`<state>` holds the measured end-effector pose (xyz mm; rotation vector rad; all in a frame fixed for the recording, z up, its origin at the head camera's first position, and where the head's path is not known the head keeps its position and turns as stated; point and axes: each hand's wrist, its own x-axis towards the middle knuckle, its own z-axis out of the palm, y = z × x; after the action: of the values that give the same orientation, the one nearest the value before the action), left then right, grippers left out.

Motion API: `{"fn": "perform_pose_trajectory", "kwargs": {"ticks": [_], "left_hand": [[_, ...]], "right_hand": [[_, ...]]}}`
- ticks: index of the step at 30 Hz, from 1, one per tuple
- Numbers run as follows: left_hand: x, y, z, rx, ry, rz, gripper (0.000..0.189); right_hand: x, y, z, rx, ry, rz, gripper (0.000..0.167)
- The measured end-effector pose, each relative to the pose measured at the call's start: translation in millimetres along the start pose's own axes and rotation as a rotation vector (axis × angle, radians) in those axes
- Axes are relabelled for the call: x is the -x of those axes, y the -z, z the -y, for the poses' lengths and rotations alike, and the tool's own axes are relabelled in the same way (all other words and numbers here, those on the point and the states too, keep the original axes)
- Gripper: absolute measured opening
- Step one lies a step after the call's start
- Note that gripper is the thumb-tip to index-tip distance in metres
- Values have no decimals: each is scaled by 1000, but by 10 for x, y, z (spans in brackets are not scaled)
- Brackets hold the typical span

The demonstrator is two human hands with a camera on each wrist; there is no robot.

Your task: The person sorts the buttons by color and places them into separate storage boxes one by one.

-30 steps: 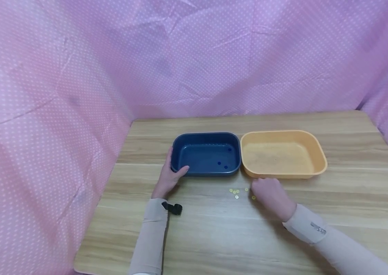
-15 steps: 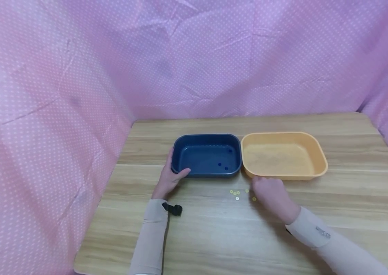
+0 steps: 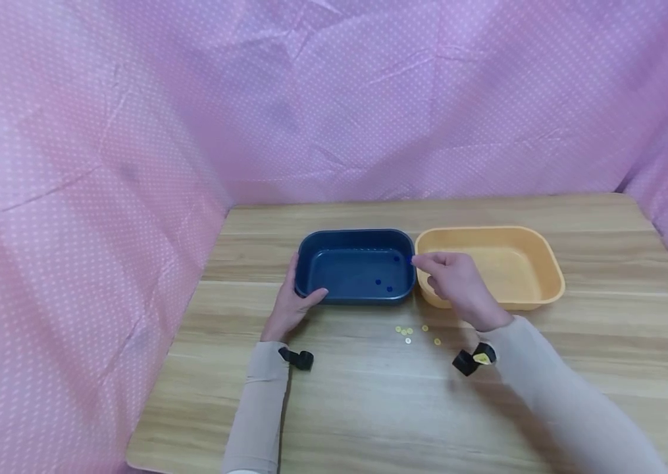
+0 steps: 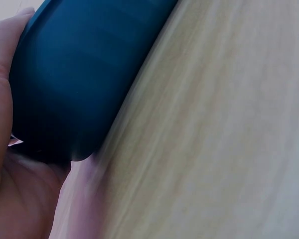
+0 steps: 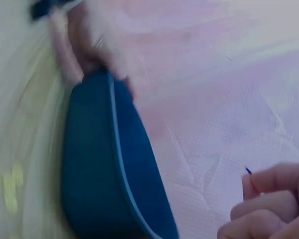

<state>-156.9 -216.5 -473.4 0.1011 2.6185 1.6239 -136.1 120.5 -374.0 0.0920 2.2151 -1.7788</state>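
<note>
A dark blue plastic basin (image 3: pixel 354 300) stands on the table with several small dark blue buttons (image 3: pixel 378 282) on its floor. My left hand (image 3: pixel 292 303) grips the basin's near left corner, thumb at the front and fingers along the left side. In the left wrist view that hand (image 4: pixel 20 194) wraps the basin's end. My right hand (image 3: pixel 455 283) is raised over the left part of the orange basin (image 3: pixel 496 304), its fingertips by the blue basin's right rim. Between thumb and forefinger it pinches a small blue button (image 5: pixel 248 171), seen nearly edge-on in the right wrist view.
Several small yellow buttons (image 3: pixel 404 332) lie on the wooden table (image 3: pixel 357 408) in front of the basins, a few of them set slightly apart to the right. The two basins stand side by side. Pink dotted cloth (image 3: pixel 334 131) hangs behind and at both sides.
From the table in front of the orange basin, my right hand has risen and moved forward and left to the blue basin's rim; a blue button now shows at its fingertips. The left hand stays put.
</note>
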Motion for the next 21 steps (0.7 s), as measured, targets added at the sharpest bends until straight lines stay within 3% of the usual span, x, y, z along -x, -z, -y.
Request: {"fn": "perform_pose_trajectory", "kwargs": {"ticks": [3,7,14,21], "left_hand": [[63,18,-163,-1,18,13,100],[120,42,-337,0,44,21,98],[5,-8,-17,21,43,-3,101],[-3,-23,49,38,13,-19,101]], "right_hand": [[-37,-2,-11,-133,-27,23,39],[-80,-10,-27,-212,-61,50,38],[-157,-79,-33,-252,-89,71,36],[-207,-167,-10,-364,-120,91,31]]}}
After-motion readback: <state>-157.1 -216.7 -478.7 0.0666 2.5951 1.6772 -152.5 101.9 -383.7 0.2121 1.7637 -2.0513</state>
